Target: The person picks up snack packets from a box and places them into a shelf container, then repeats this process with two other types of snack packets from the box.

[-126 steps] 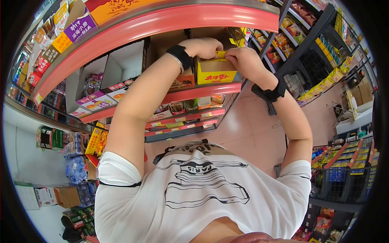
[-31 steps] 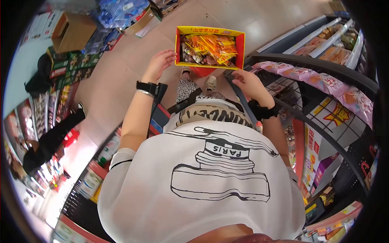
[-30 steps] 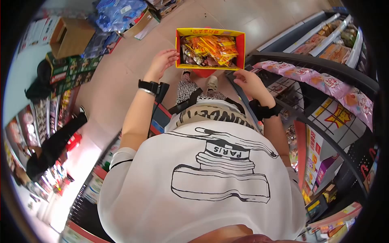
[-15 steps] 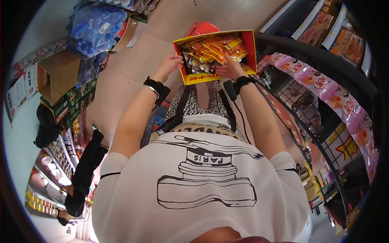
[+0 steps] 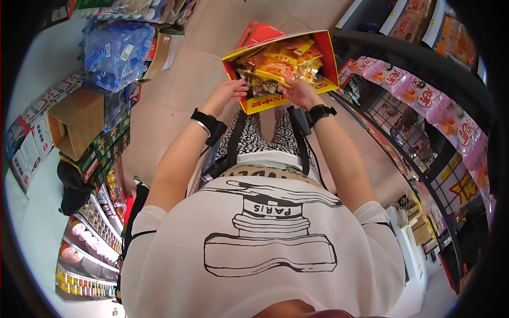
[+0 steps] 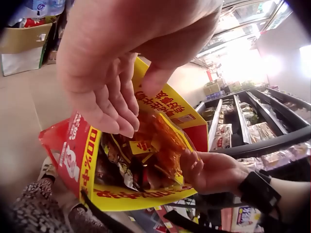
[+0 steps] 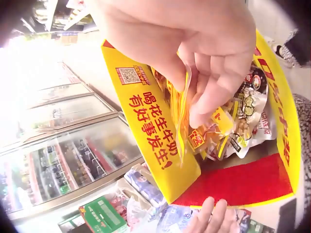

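Note:
A yellow cardboard box [image 5: 265,104] with red inner walls stands tilted before me, filled with orange-and-yellow snack packets [image 5: 304,52]. Silver packets [image 7: 253,121] lie at one end. My right hand [image 5: 300,94] reaches over the near rim and pinches one orange snack packet [image 7: 181,127] by its edge, between thumb and fingers. That packet stands on edge among the others in the right wrist view. My left hand [image 5: 227,96] is at the box's left end, its fingers [image 6: 112,109] loosely bent and holding nothing. Its palm faces the box.
Something red [image 5: 259,33] shows under the box's far side. Shelving with hanging pink snack bags [image 5: 413,90] runs along the right. On the left are blue-wrapped bottles [image 5: 116,53] and an open brown carton [image 5: 79,119].
Earlier both hands were at a yellow box on a shelf. Later the filled box is before me; my right hand goes from its corner into it and takes hold of a snack packet.

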`<state>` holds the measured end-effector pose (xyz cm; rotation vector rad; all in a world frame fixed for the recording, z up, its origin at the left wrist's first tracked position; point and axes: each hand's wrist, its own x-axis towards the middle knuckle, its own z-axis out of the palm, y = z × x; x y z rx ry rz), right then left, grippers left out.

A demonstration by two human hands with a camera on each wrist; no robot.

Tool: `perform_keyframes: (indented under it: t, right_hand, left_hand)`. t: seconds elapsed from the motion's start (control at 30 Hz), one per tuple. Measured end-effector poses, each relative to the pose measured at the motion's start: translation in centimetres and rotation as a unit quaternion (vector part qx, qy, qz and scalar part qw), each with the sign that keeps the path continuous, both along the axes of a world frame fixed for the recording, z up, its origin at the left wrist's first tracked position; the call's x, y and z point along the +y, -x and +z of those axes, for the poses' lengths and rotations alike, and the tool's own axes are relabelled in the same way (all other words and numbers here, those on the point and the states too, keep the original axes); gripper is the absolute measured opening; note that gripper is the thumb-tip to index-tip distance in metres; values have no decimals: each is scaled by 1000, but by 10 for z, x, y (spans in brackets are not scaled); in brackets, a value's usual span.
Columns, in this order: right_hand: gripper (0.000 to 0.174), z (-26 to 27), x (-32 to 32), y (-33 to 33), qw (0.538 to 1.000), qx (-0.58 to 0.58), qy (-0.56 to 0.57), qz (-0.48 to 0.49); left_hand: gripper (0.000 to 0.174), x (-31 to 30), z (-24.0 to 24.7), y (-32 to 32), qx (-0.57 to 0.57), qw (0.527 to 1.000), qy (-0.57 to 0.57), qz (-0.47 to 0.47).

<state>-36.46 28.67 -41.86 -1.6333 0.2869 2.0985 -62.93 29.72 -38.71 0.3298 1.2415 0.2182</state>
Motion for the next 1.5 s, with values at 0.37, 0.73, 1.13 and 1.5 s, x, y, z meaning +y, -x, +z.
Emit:
perform_keyframes:
  t: [0.37, 0.73, 1.13, 1.5]
  right_hand:
    - [14, 78, -4, 14, 948, 22, -125, 292]
    - [43, -15, 42, -34, 965, -252, -63, -31]
    - [45, -58, 97, -6, 918, -381, -50, -102]
    - [21, -10, 63, -8, 972, -184, -126, -76]
  left_hand:
    - [38, 15, 17, -35, -250, 951, 149, 109]
    - [28, -2, -1, -4, -158, 964, 37, 210]
    - [32, -33, -16, 13, -74, 975, 28, 208]
    - [30, -28, -14, 11, -101, 972, 22, 213]
